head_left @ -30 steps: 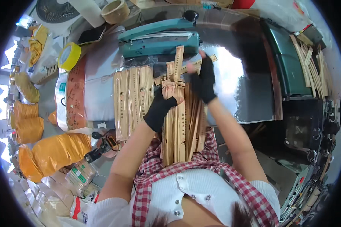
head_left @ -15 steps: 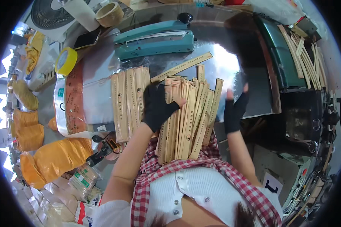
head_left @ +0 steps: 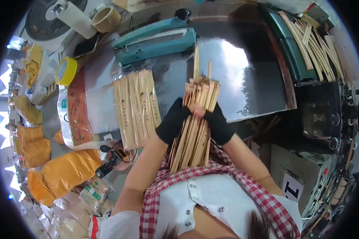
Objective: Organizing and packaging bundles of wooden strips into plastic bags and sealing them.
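A thick bundle of long, narrow paper-wrapped chopsticks [head_left: 193,139] stands between my hands, its lower end close to my checked apron. Wearing a black fingerless glove, my left hand [head_left: 175,118] is closed around the bundle's left side. My right hand [head_left: 218,124], gloved the same way, wraps its right side. The two thumbs meet across the front. A couple of the pieces stick up above the bundle's far end. To the left lies a flat row of the same chopsticks in a clear plastic bag [head_left: 136,109].
A blue heat sealer [head_left: 155,46] sits at the back of the dark tabletop [head_left: 167,75]. Yellow tape [head_left: 66,71] stands at the left. Several loose sticks [head_left: 315,51] lie on a green box [head_left: 281,38] at the right. Orange bags [head_left: 70,169] are at the lower left.
My right hand has come in from the right to the bundle, and both hands now squeeze it. The fanned-out pieces are gathered tighter, and the slanting one behind no longer lies across.
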`<act>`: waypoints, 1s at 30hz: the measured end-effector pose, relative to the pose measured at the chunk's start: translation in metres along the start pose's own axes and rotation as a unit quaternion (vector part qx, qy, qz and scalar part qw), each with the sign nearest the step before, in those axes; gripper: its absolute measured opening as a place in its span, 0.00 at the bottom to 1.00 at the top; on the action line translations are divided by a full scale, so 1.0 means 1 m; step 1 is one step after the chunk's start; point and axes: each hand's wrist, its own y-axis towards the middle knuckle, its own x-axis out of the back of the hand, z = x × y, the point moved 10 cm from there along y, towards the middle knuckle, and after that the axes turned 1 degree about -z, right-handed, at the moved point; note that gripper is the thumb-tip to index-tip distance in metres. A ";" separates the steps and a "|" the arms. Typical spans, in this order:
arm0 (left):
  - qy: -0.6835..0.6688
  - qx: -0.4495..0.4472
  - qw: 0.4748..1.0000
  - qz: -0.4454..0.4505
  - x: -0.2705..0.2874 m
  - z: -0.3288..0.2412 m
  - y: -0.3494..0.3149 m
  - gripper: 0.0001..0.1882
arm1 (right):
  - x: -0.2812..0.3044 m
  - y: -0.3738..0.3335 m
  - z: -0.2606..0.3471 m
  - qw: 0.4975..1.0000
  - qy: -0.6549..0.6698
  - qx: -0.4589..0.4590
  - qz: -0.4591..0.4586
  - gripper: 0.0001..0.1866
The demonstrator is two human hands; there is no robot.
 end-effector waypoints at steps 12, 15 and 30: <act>-0.124 -0.355 0.925 0.049 -0.057 -0.194 -0.075 0.76 | -0.092 0.006 0.163 0.928 -0.027 0.318 0.193 0.78; -0.105 -0.319 0.939 0.069 -0.038 -0.174 -0.062 0.79 | -0.107 0.006 0.149 0.886 -0.201 0.329 0.259 0.79; 0.092 -0.377 0.921 0.030 -0.024 -0.170 0.003 0.69 | -0.081 0.057 0.126 0.911 -0.274 0.264 0.158 0.72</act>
